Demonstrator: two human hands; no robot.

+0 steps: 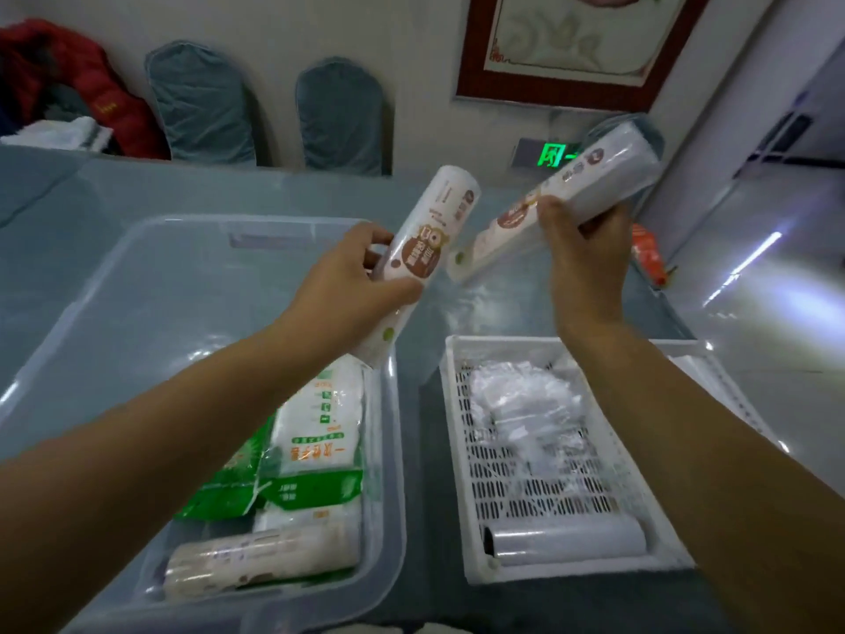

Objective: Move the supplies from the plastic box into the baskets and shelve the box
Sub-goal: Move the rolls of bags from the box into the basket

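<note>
My left hand [352, 276] grips a white roll with brown print [430, 240], held upright above the far right corner of the clear plastic box [151, 276]. My right hand [580, 258] grips a second, similar roll [590, 176], tilted up to the right above the table. In the box's near right part lie green and white packets [311, 432] and another roll [260, 560]. A white slotted basket [462, 441] stands right of the box, holding crumpled clear plastic bags [521, 404] and a white roll [567, 537].
A second white basket [713, 382] shows at the right, partly behind my right arm. An orange packet [647, 253] lies at the table's far right edge. Two blue chairs [338, 116] and a red jacket [91, 89] stand beyond the table.
</note>
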